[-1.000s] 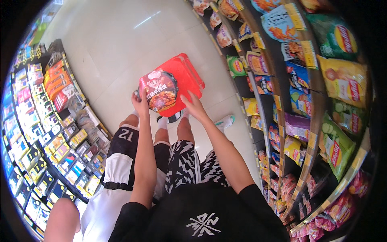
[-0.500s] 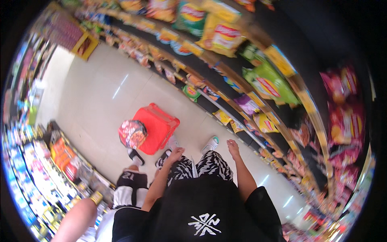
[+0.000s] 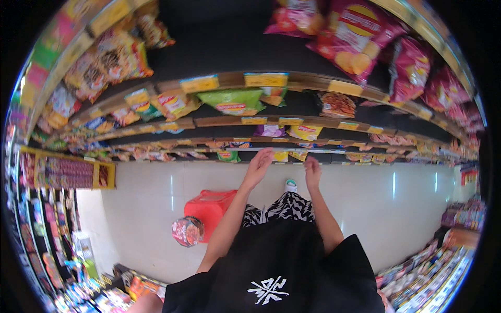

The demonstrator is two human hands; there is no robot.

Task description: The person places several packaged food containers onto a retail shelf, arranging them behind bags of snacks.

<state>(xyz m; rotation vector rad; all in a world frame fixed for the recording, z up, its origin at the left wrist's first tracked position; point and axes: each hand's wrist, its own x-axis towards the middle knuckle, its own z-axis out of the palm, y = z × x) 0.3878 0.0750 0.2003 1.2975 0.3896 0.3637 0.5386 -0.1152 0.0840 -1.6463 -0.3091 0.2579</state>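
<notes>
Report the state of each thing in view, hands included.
Left hand: empty, raised, fingers loosely extended
Right hand: empty, raised, slightly blurred
Tub: wrapped, overlapping the stool in view
Stool: partly hidden by the left forearm
Shoe: worn, on the floor
Large green bag: closed, shelved
Large pink bag: closed, shelved
Shelves: stocked with bags

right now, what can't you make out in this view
In the head view:
- red stool: right part hidden behind the left forearm
- lowest shelf: part covered by the left hand
- another person's bare limb: cut off by the lower edge
- lower yellow price tags: print too small
</notes>
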